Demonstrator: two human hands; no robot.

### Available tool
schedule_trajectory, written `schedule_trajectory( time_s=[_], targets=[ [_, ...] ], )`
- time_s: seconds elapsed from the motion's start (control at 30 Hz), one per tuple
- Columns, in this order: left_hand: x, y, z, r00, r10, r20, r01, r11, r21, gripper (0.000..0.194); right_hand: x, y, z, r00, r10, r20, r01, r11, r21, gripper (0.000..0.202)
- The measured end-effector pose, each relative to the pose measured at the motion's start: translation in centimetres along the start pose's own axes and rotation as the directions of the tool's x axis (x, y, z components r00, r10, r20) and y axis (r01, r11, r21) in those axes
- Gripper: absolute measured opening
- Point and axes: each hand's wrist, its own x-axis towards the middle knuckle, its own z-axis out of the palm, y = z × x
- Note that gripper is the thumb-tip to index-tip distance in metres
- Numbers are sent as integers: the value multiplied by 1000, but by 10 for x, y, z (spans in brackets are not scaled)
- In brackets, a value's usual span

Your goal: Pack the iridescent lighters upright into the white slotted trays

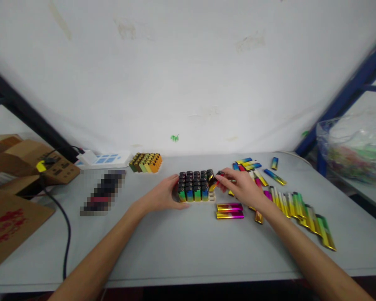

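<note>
Rows of upright lighters [193, 187] with black tops and green, blue and gold bodies stand in a white tray [212, 196]. My left hand [164, 193] grips the tray's left side, thumb at the front corner. Above the tray's right end, my right hand [238, 184] pinches a tilted red and gold lighter [218, 176] with a black top. Two purple and gold lighters [229, 210] lie flat in front of my right hand. More loose lighters [283, 202] in gold, green, white and purple are spread to the right, some partly hidden by my right forearm.
A second block of yellow and orange lighters [146, 162] stands at the back left, near a white power strip [113, 159]. Further left are a pixelated dark object [104, 193], cardboard boxes [15, 200] and a black cable [69, 232]. A clear plastic bag [357, 146] is at the right.
</note>
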Motion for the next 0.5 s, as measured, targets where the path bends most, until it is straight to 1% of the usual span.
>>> schedule_trajectory(
  time_s=[0.1,0.2,0.27,0.33,0.43,0.5],
  targets=[
    [0,0,0,1000,4,2,-4,1000,-6,70,1,1,0,997,-55,47,61,989,-137,29],
    [0,0,0,1000,4,6,-4,1000,-3,71,1,3,-1,992,-95,81,109,976,-188,22],
    [1,0,0,1000,1,5,-1,1000,6,71,1,4,-1,989,-101,105,122,969,-216,19],
    [1,0,0,1000,1,8,-1,1000,12,71,2,4,2,989,-95,113,123,954,-275,19],
    [1,0,0,1000,3,10,-3,1000,15,71,3,3,11,994,-80,79,104,919,-380,24],
    [1,-1,0,1000,3,5,-3,1000,18,71,4,3,17,993,-82,82,109,905,-412,28]
  ],
)
